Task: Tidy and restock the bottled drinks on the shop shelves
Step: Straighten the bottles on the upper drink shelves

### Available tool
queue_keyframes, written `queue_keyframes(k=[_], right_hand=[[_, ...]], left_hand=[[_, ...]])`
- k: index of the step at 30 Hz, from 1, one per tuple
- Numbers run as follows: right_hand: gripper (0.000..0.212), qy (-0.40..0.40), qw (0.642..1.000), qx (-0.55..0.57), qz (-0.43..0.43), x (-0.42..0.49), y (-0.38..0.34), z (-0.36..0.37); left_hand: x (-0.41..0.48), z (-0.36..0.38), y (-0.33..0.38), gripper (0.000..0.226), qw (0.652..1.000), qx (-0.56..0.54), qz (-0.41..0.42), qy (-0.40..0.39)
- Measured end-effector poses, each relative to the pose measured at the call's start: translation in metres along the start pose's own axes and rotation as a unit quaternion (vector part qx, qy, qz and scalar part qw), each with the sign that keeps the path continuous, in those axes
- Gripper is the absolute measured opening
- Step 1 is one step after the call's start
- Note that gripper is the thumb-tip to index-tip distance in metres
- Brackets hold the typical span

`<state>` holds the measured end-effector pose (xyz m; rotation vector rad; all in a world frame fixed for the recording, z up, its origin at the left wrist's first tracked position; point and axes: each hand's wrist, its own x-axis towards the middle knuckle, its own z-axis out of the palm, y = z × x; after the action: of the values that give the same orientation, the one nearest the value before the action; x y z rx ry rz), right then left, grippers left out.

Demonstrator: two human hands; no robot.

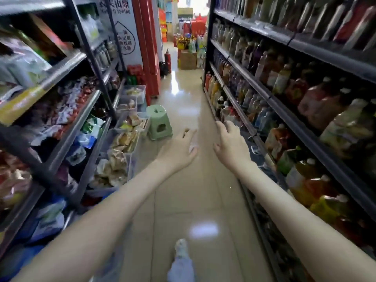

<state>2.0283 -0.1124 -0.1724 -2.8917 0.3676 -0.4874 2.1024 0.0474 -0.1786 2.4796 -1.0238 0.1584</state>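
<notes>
Two bare arms stretch forward over a glossy tiled floor (183,98), left hand (181,148) and right hand (232,143) loosely spread, holding nothing. Plastic bottles (317,102) fill dark metal shelves (264,96) at right; a squat green stool (158,123) stands ahead.

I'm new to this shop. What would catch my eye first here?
Two bare arms reach forward, left hand and right hand both open. Bottled drinks crowd the dark shelves on the right; a green stool stands on the floor ahead, left.
</notes>
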Motion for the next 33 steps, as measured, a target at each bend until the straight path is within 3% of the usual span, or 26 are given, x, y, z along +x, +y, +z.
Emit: queue_keyframes(k=[10,17,23,29,33], right_hand=[[0.059,0.048,0.995,0.011,0.085,0.357,0.081,0.056],[0.057,0.096,0.989,0.033,0.104,0.584,0.162,0.115],[0.057,0.141,0.984,0.057,0.093,0.817,0.207,0.147],[0.056,0.128,0.987,0.054,0.085,1.027,0.236,0.196],[0.059,0.136,0.985,0.058,0.093,1.158,0.272,0.243]], left_hand=[[0.378,0.021,-0.124,0.056,0.997,-0.014,0.07,-0.008],[0.626,0.066,-0.201,0.045,0.983,0.016,0.181,0.015],[0.852,0.07,-0.274,0.047,0.986,0.025,0.156,0.061],[1.031,0.091,-0.357,0.048,0.987,-0.029,0.132,0.083],[1.162,0.128,-0.424,0.048,0.988,-0.039,0.134,0.059]])
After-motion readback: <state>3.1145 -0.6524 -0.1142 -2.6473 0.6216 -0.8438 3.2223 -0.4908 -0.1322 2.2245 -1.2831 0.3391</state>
